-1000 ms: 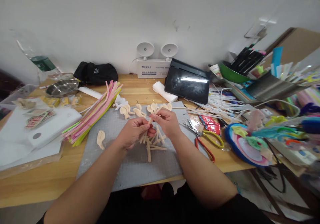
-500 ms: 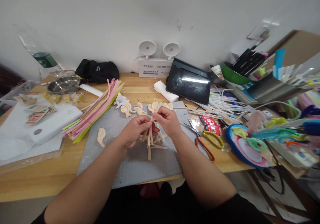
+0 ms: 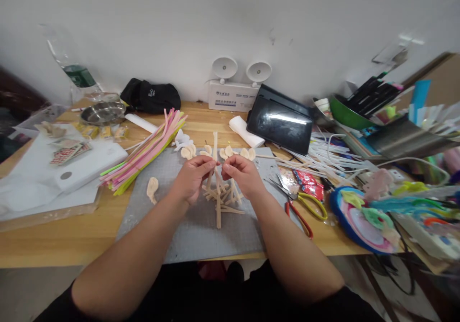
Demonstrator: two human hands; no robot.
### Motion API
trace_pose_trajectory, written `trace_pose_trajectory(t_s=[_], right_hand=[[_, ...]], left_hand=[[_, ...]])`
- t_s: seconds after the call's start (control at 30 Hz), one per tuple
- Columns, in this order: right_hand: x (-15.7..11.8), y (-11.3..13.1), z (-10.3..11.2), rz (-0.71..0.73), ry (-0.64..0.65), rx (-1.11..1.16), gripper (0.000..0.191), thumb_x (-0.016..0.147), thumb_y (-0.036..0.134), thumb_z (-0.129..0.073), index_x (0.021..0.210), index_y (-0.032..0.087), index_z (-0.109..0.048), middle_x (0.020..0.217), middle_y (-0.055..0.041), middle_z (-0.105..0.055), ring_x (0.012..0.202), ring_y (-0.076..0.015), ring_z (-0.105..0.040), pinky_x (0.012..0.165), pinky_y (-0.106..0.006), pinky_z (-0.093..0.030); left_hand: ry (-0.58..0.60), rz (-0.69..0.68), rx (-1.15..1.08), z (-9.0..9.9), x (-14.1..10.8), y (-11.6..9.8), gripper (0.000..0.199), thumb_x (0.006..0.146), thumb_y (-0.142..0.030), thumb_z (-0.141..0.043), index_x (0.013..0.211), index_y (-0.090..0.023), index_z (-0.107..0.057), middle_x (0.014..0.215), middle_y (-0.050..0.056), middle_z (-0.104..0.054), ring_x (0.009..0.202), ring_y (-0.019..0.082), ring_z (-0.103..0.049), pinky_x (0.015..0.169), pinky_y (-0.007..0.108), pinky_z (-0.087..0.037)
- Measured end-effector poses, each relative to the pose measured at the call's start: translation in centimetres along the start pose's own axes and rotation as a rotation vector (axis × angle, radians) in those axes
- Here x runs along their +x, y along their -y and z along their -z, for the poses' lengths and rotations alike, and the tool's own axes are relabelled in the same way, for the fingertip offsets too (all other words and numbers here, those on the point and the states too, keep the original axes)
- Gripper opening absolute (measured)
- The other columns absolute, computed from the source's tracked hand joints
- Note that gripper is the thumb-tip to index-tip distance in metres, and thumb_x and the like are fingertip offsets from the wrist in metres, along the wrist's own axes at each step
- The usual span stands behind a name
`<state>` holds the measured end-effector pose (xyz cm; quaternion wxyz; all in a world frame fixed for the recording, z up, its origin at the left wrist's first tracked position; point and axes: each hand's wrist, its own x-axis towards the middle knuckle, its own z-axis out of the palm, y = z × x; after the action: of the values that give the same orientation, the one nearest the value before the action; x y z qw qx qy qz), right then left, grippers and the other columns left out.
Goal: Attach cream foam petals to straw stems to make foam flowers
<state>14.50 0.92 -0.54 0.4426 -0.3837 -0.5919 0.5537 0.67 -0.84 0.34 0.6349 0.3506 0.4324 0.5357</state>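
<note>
My left hand (image 3: 194, 178) pinches a flat cream pipe cleaner strip (image 3: 215, 144) that stands upright between my hands. Its lower part spreads into several legs. My right hand (image 3: 243, 174) is closed, thumb against forefinger, at the strip's right side; the fingers partly hide what they grip. Below the hands, short cut cream pipe cleaners (image 3: 230, 209) lie in a loose pile on the grey cutting mat (image 3: 190, 238). Curled cream pieces (image 3: 188, 152) sit in a row behind the hands. One more curled piece (image 3: 153, 188) lies alone at the left.
Scissors (image 3: 282, 188) and red-handled pliers (image 3: 300, 219) lie right of the mat. A pink and yellow pipe cleaner bundle (image 3: 143, 154) rests at the left. A black tablet (image 3: 280, 120) leans at the back. A blue-rimmed round tray (image 3: 336, 224) stands at the right edge.
The view has shifted, so the scene sits further right. The strip has gone from slanted to upright. My right hand has moved down along it, level with my left fingertips.
</note>
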Motion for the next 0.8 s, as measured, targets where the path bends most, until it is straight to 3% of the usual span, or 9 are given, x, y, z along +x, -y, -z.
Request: trace_pose_trajectory(t_s=[0.17,0.3,0.43,0.6,0.8], right_hand=[[-0.19,-0.51,-0.79,-0.008,0.065,-0.175,0.017,0.066,0.031,-0.060,0.066,0.016,-0.053,0.056,0.0034,-0.053,0.050,-0.0070,-0.047,0.047,-0.020,-0.038],[-0.20,-0.60,-0.85,-0.021,0.022,-0.228,0.016,0.067,0.031,-0.058,0.066,0.016,-0.053,0.054,0.0035,-0.052,0.047,-0.0071,-0.045,0.045,-0.020,-0.035],[-0.26,-0.24,-0.63,0.037,-0.019,-0.349,0.012,0.067,0.028,-0.057,0.067,0.017,-0.055,0.056,0.0028,-0.054,0.048,-0.0073,-0.044,0.046,-0.020,-0.036],[-0.34,-0.24,-0.47,0.211,-0.067,-0.579,0.005,0.069,0.020,-0.053,0.069,0.017,-0.057,0.060,0.0005,-0.057,0.054,-0.0095,-0.048,0.052,-0.022,-0.039],[-0.45,-0.70,-0.12,0.499,-0.136,-0.885,0.015,0.070,0.010,-0.045,0.073,0.018,-0.057,0.071,-0.0035,-0.057,0.068,-0.0132,-0.053,0.062,-0.024,-0.041]], left_hand=[[-0.062,-0.025,-0.063,0.01,0.19,-0.10,0.018,0.056,-0.027,-0.068,0.063,-0.014,-0.058,0.061,-0.002,-0.058,0.049,0.006,-0.045,0.051,0.021,-0.037],[-0.115,-0.067,-0.018,0.19,0.31,-0.09,0.015,0.057,-0.024,-0.066,0.063,-0.014,-0.056,0.062,-0.003,-0.056,0.051,0.005,-0.046,0.052,0.019,-0.037],[-0.091,-0.041,0.018,0.45,0.36,-0.25,0.016,0.059,-0.022,-0.064,0.064,-0.016,-0.050,0.056,-0.007,-0.049,0.050,0.005,-0.046,0.053,0.018,-0.039],[-0.063,-0.072,0.091,0.64,0.45,-0.17,0.016,0.063,-0.024,-0.061,0.065,-0.016,-0.047,0.058,-0.005,-0.053,0.055,0.008,-0.053,0.055,0.021,-0.042],[-0.119,-0.107,0.063,0.55,0.66,0.11,0.017,0.063,-0.025,-0.062,0.065,-0.016,-0.047,0.054,-0.006,-0.050,0.048,0.006,-0.050,0.052,0.020,-0.040]])
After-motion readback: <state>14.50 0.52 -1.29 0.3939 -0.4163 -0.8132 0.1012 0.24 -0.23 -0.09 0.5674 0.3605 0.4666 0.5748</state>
